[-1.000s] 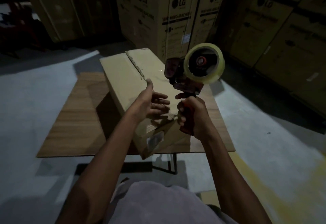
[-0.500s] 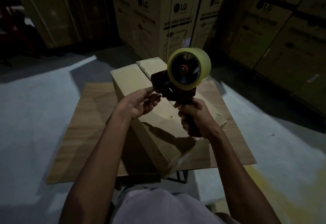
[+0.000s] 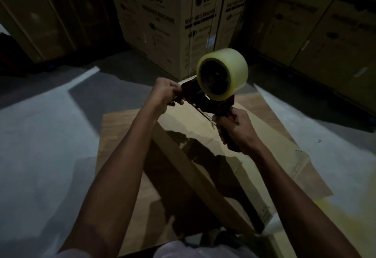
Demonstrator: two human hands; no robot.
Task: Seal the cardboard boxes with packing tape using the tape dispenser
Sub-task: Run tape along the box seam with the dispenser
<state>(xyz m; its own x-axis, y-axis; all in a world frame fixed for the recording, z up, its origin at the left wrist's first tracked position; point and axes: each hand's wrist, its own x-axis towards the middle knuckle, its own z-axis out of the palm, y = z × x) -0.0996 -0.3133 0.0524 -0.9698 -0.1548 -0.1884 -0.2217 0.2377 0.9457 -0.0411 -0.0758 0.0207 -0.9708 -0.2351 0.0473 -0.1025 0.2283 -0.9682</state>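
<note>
A long cardboard box lies on a wooden table in front of me. Above it I hold a red tape dispenser with a clear tape roll. My right hand grips the dispenser's handle. My left hand pinches the front end of the dispenser, by the blade. Whether a tape end lies between those fingers is too dark to tell.
Tall LG washing machine cartons stand stacked behind the table and along the right wall. Grey concrete floor spreads to the left. The table's metal legs show below its near edge.
My left hand has lifted off the box top and taken hold of the dispenser's front end. Both hands and the dispenser have risen above the box.
</note>
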